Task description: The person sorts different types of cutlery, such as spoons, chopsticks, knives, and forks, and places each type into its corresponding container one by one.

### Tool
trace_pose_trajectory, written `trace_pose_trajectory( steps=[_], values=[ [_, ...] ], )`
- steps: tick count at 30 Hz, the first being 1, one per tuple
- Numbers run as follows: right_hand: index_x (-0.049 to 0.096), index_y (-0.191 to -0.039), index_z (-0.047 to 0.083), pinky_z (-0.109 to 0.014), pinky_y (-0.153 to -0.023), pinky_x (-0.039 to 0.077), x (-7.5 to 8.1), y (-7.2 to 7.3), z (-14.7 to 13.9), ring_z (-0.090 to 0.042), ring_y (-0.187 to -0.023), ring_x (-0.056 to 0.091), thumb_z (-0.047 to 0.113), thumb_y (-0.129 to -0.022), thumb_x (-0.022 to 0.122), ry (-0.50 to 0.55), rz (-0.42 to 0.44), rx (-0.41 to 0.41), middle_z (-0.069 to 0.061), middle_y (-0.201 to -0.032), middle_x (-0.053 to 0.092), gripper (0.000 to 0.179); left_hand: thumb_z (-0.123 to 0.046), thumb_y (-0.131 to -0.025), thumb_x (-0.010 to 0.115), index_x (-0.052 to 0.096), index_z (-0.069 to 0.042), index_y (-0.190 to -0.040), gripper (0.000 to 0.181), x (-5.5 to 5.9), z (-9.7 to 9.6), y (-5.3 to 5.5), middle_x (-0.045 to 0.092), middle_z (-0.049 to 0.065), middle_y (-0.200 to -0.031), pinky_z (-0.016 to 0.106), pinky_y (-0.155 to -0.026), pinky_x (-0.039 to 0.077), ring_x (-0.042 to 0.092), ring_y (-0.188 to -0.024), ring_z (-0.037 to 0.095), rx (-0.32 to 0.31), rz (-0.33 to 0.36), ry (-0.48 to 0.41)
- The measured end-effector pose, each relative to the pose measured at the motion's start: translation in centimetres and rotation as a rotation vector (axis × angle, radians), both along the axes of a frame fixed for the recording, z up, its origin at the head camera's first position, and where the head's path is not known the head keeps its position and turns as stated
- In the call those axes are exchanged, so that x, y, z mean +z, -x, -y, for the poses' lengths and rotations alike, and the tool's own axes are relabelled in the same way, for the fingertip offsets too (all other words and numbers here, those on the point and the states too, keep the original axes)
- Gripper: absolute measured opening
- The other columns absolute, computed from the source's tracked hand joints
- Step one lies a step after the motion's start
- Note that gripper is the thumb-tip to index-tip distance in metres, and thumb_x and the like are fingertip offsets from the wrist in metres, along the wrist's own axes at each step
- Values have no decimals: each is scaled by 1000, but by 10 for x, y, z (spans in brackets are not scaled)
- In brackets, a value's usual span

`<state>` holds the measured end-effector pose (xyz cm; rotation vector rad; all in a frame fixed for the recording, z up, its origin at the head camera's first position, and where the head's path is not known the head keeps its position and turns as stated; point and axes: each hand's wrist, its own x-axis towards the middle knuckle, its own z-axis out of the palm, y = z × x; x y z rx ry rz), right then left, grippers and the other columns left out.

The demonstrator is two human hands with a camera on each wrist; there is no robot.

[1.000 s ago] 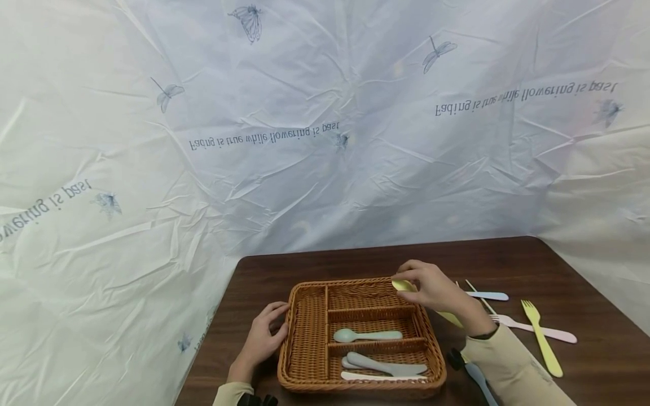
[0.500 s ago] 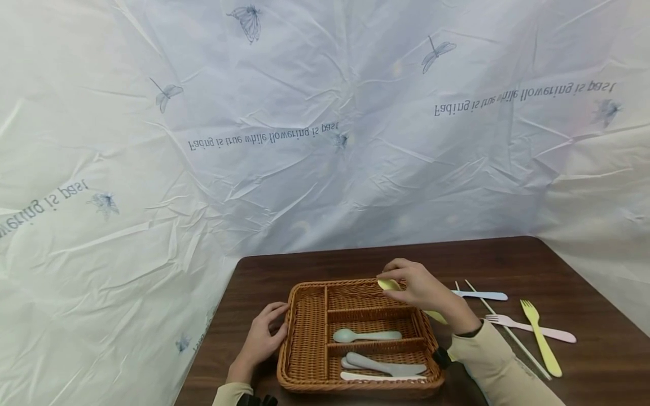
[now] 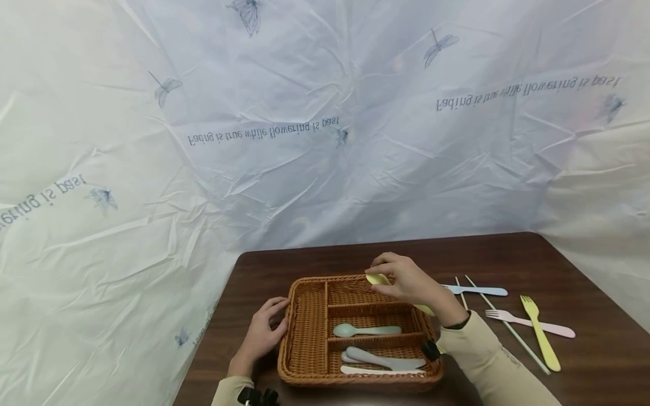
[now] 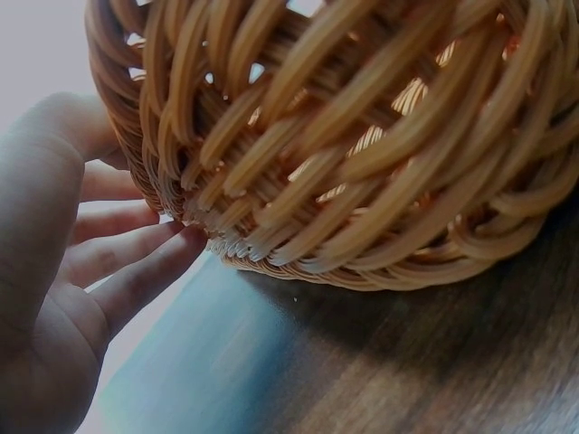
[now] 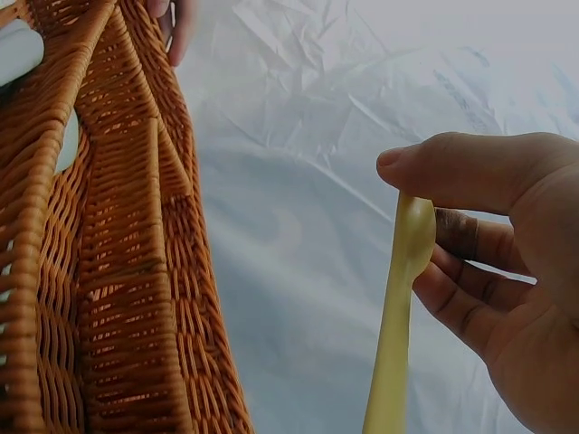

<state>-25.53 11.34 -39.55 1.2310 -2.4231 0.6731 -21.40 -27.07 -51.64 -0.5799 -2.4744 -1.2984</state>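
My right hand (image 3: 406, 280) pinches a yellow spoon (image 5: 395, 307) by its bowl between thumb and fingers. In the head view it hovers over the back compartment of a brown wicker basket (image 3: 310, 332), with the spoon's handle pointing back under the palm. My left hand (image 3: 264, 332) rests its fingertips against the basket's outer left side, the fingers fairly straight in the left wrist view. Inside the basket, a pale green spoon (image 3: 373, 331) lies in the middle compartment. The front compartment holds grey cutlery (image 3: 363, 356) and a white utensil (image 3: 373, 371).
To the right on the dark wooden table (image 3: 284, 262) lie a light blue fork (image 3: 482, 291), a pink fork (image 3: 553, 329), a yellow fork (image 3: 544, 341) crossing it, and thin chopsticks (image 3: 525, 345). White printed fabric (image 3: 304, 186) hangs around the table's back and sides.
My right hand has carried the yellow spoon leftward, from the basket's back right corner to farther over the back compartment. My left hand stays at the basket's left side.
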Motion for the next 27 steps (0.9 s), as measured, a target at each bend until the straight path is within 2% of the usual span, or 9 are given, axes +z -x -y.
trace_pose_trajectory(
  steps=[6, 10, 14, 20, 27],
  values=[
    [72, -116, 13, -34, -74, 55, 5, -2, 5, -22, -99, 61, 19, -87, 74, 4, 30, 9, -6, -113, 61, 30, -4, -92, 62, 59, -6, -133, 41, -1, 0, 3, 54, 8, -131, 29, -84, 58, 59, -117, 27, -9, -8, 1],
    [72, -117, 13, -34, -75, 54, 2, -2, 10, -22, -100, 60, 19, -88, 73, 5, 49, 22, -6, -114, 61, 29, -3, -92, 62, 59, -3, -132, 41, -2, 0, 1, 55, 9, -130, 28, -84, 58, 59, -116, 27, -6, -10, -1],
    [72, -117, 13, -33, -75, 54, 0, -2, 14, -21, -100, 60, 18, -88, 73, 2, 53, 36, -5, -113, 61, 29, -3, -91, 62, 60, -5, -132, 40, -3, 1, 1, 55, 8, -130, 26, -83, 58, 59, -116, 27, -2, -6, -12],
    [72, -116, 14, -35, -77, 55, 1, -2, 17, -21, -100, 60, 18, -87, 74, 2, 42, 42, -5, -113, 61, 29, -3, -91, 63, 60, -7, -132, 41, -2, 0, 2, 55, 8, -130, 29, -84, 58, 59, -117, 28, -1, -3, -24],
    [72, -117, 14, -38, -77, 56, -4, -1, 19, -21, -101, 60, 20, -88, 73, -3, 64, 47, -4, -113, 61, 29, -2, -91, 62, 60, -7, -132, 41, -1, -1, 1, 54, 6, -131, 23, -85, 57, 58, -118, 26, 6, 26, -16]
  ],
)
